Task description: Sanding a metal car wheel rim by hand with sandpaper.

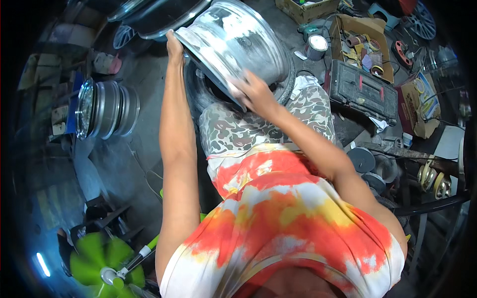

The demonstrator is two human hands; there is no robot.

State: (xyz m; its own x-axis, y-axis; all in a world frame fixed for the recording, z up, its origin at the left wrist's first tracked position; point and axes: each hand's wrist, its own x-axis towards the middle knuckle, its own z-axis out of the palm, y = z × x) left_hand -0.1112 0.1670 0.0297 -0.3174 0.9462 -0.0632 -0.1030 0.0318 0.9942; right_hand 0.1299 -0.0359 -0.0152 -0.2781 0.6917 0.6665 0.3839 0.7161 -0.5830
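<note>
A bare metal wheel rim (238, 41) leans tilted before me, its wide barrel facing up and to the right. My left hand (174, 46) grips the rim's outer lip at its upper left, thumb over the edge. Blurred by motion, my right hand (257, 91) is at the near end of that lip, fingers bent against it. Whether a small piece of something lies under those fingers is hidden. Beneath the wheel rim is a dark tire (287, 83), close to my camouflage-patterned knees (238, 128).
Another wheel rim (160, 18) stands beyond, and stacked rims (108, 108) are at left. On the right are a paint can (316, 47), a cardboard box (384, 28) of tapes and tools, and a black toolbox (363, 91). A green fan (108, 264) stands lower left.
</note>
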